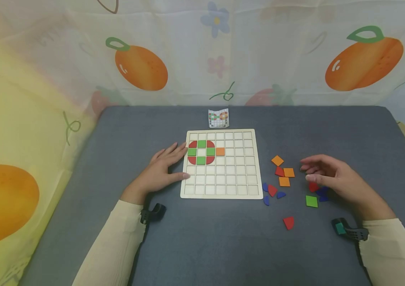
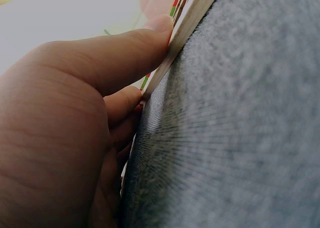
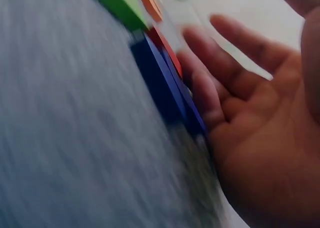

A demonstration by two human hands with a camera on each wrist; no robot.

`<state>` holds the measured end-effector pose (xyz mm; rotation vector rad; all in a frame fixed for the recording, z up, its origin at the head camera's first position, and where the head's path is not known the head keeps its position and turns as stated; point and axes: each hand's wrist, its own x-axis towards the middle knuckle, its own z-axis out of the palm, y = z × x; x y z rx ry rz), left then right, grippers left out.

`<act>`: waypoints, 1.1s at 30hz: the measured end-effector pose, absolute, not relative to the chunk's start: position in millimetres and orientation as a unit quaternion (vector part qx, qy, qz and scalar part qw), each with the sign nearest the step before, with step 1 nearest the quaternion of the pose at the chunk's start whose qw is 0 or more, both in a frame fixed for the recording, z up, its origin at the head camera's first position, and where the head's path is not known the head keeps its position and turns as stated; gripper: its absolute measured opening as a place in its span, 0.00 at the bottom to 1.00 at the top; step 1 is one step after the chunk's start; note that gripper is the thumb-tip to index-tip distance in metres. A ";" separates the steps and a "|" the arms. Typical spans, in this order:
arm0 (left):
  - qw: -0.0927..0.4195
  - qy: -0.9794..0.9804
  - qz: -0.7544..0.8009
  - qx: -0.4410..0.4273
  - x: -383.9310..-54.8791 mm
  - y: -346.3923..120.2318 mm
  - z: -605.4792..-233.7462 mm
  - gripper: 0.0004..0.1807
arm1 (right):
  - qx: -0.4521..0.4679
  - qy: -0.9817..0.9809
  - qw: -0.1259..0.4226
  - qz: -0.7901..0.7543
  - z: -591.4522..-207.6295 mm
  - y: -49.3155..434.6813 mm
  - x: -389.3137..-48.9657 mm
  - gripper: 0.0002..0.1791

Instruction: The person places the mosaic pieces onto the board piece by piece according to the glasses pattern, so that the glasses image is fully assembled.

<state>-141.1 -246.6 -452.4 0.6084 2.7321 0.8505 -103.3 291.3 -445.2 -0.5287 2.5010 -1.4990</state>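
A pale wooden grid board point(image 1: 231, 180) lies on the grey table. At its upper left, red quarter-round and green square tiles form a ring around one bare cell, and an orange square tile point(image 1: 220, 151) sits just right of the ring. My left hand point(image 1: 161, 169) rests at the board's left edge, thumb on the rim and fingers extended. To the right, my right hand point(image 1: 331, 174) hovers with loosely bent fingers and nothing between them. Beneath it lie blue pieces point(image 3: 160, 82) and a red piece point(image 1: 313, 187), partly covered by the hand.
Loose orange squares point(image 1: 284, 181), red pieces point(image 1: 288, 223), blue half-rounds point(image 1: 281, 194) and a green square point(image 1: 311, 201) are scattered right of the board. A small printed pattern card point(image 1: 218, 118) stands behind it. A fruit-patterned curtain point(image 1: 188, 47) hangs at the table's far edge.
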 end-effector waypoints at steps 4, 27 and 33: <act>0.108 0.928 0.290 0.207 -140.9 -245.9 -451.1 0.52 | -0.188 0.852 0.131 -0.471 -443.2 299.5 -101.6 0.26; 0.107 0.928 0.292 0.205 -139.6 -245.7 -449.0 0.53 | -0.277 0.888 0.091 -0.356 -445.1 290.7 -103.0 0.17; 0.109 0.928 0.290 0.205 -139.9 -245.3 -449.1 0.53 | -0.279 0.884 0.097 -0.362 -444.7 294.7 -103.3 0.17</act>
